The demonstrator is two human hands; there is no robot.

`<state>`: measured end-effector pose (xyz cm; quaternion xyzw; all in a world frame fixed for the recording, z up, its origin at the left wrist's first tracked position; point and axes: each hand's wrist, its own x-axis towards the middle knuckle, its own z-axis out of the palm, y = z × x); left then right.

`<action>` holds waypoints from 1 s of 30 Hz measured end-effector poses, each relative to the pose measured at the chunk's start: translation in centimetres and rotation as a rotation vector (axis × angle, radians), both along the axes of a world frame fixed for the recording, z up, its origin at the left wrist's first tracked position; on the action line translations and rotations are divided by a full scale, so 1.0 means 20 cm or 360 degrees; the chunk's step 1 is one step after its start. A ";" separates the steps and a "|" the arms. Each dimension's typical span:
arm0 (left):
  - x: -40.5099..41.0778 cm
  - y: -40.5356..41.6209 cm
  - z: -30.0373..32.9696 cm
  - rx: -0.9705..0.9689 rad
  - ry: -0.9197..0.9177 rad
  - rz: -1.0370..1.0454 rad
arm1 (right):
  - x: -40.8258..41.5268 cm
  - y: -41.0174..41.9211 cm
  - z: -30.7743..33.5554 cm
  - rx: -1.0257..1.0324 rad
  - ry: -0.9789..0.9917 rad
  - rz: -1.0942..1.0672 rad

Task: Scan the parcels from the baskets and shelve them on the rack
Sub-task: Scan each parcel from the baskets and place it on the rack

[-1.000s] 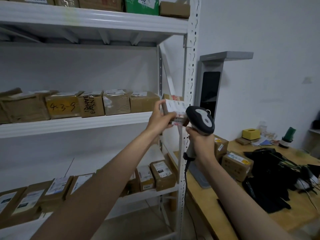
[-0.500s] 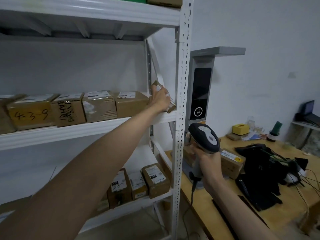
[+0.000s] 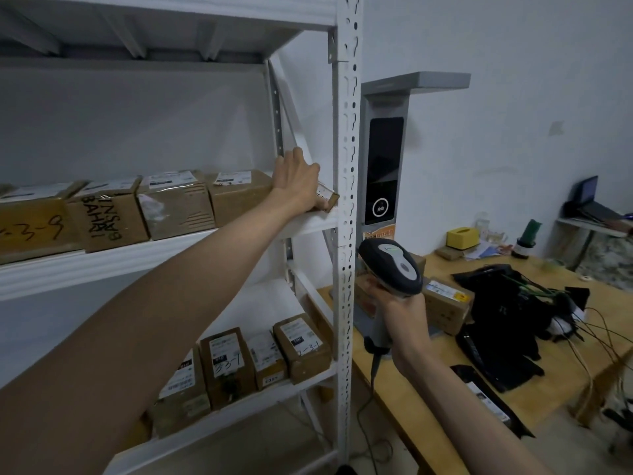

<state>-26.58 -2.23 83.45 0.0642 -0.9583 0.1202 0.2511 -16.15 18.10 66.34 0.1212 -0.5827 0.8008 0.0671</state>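
My left hand (image 3: 297, 181) reaches onto the middle shelf (image 3: 171, 255) of the white rack and rests over a small cardboard parcel (image 3: 327, 197) lying at the shelf's right end, beside the rack's upright post (image 3: 346, 200). Its fingers wrap over the parcel's top and most of the box is hidden under the hand. My right hand (image 3: 402, 313) grips the handle of a grey and black barcode scanner (image 3: 390, 265), held to the right of the post, above the wooden table's edge.
A row of brown labelled boxes (image 3: 171, 204) fills the middle shelf left of my hand. More boxes (image 3: 239, 365) stand on the lower shelf. The wooden table (image 3: 534, 395) at right carries parcels (image 3: 445, 303), black bags, cables and a grey kiosk (image 3: 383, 173).
My left hand has carried the small parcel away from the scanner and set it down flat on the middle shelf's right end. The right hand with the scanner dropped lower.
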 end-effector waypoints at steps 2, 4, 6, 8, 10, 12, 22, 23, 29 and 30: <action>-0.01 -0.01 -0.01 -0.0081 0.0004 0.0046 | 0.00 0.00 -0.01 0.0012 -0.0011 -0.0002; -0.03 -0.03 -0.04 -0.0133 -0.0012 0.0062 | 0.00 0.00 -0.03 0.0021 -0.0016 -0.0022; -0.04 -0.05 -0.07 -0.0130 -0.0035 0.0062 | 0.00 0.01 -0.04 0.0032 -0.0019 -0.0047; -0.04 -0.07 -0.09 -0.0124 -0.0032 0.0070 | 0.01 0.01 -0.06 0.0059 -0.0036 -0.0073; -0.05 -0.09 -0.10 -0.0116 -0.0014 0.0070 | 0.01 0.02 -0.09 0.0087 -0.0072 -0.0093; -0.04 -0.11 -0.10 -0.0111 -0.0007 0.0051 | 0.02 0.03 -0.12 0.0117 -0.0094 -0.0113; 0.24 0.10 -0.32 0.0013 0.0578 -0.0622 | 0.16 0.09 -0.31 0.0042 -0.0444 -0.0249; 0.28 0.16 -0.40 0.0047 0.0579 -0.0741 | 0.19 0.12 -0.34 0.0029 -0.0493 -0.0291; 0.49 0.56 -0.99 0.0294 0.0257 -0.1409 | 0.47 0.38 -0.61 -0.0041 -0.0787 -0.0581; 0.53 0.63 -1.10 0.0345 0.0179 -0.1517 | 0.54 0.44 -0.67 -0.0057 -0.0838 -0.0638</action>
